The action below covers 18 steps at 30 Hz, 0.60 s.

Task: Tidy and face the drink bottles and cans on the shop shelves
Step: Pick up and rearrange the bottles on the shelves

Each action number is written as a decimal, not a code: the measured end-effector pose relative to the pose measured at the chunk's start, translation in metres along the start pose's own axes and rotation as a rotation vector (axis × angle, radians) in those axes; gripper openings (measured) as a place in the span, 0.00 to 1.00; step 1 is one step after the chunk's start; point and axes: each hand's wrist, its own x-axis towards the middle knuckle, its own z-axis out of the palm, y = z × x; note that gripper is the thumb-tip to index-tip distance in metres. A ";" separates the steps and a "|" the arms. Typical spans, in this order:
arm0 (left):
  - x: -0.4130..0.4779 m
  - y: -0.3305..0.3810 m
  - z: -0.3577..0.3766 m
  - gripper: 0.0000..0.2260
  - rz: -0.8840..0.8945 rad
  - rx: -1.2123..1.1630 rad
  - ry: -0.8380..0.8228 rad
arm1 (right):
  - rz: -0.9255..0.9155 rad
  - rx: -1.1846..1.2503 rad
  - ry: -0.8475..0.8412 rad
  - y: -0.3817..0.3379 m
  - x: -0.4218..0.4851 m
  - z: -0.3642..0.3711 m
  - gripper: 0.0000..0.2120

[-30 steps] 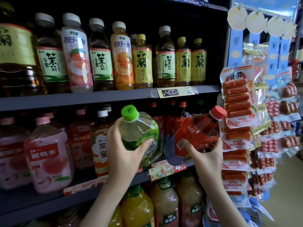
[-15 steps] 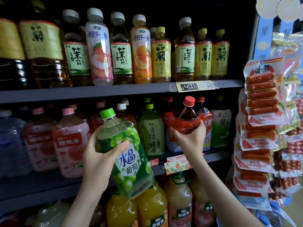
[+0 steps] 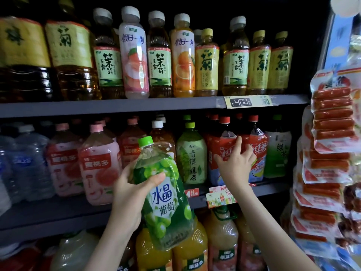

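Hard-to-see stuff 1st: rows behind the right hand (image 3: pixel 234 165) are v dark, only caps show. The shelf spot right behind the left hand (image 3: pixel 132 194) is blocked by the grape drink bottle (image 3: pixel 166 202) it's holding, so can't tell if there's a free slot there. Frame bottom cuts off the orange juice bottles (image 3: pixel 189 251) under both wrists. The sausage packs (image 3: pixel 332 114) hanging right of the right hand run out of frame. The price tag (image 3: pixel 248 102) above that hand is blurry apart from 400.

Room: there's a bare strip of middle shelf (image 3: pixel 64 216) left of & below the left hand, in front of the peach drink bottles (image 3: pixel 99 165). Between the 2 hands stands a green tea bottle (image 3: pixel 192 159). Right of the right hand it's packed tight up to the sausage packs.

Grape bottle: big, clear, green cap, green label w/ grapes facing the cam. It's tilted, cap leaning left, held in the air in front of the middle shelf. Left hand is wrapped round its upper body, thumb across the front. Right hand has fingers straight & spread, flat on the label of a red iced tea bottle (image 3: pixel 216 147) standing upright on the middle shelf, fingertips by the 2nd red bottle (image 3: pixel 258 151).
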 end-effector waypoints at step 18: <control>-0.022 0.001 -0.010 0.26 -0.191 0.103 -0.064 | -0.110 0.700 -0.763 -0.057 -0.083 -0.021 0.25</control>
